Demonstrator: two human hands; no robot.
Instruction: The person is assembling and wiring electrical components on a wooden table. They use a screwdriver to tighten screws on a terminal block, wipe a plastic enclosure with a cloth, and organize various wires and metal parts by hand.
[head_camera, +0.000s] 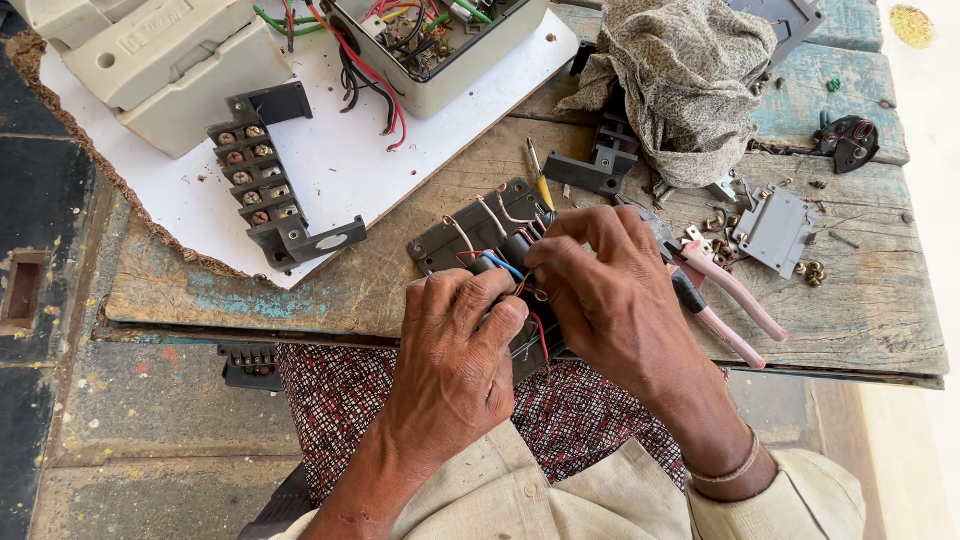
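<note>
Worn wooden bench (300, 290); both hands (540, 310) curled over wired grey plate (470, 235).

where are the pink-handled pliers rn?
In the head view, the pink-handled pliers lie on the wooden table, just right of the right hand, below the small grey plastic cover.

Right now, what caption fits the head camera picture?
Two hands work coloured wires on a dark terminal block.
</note>
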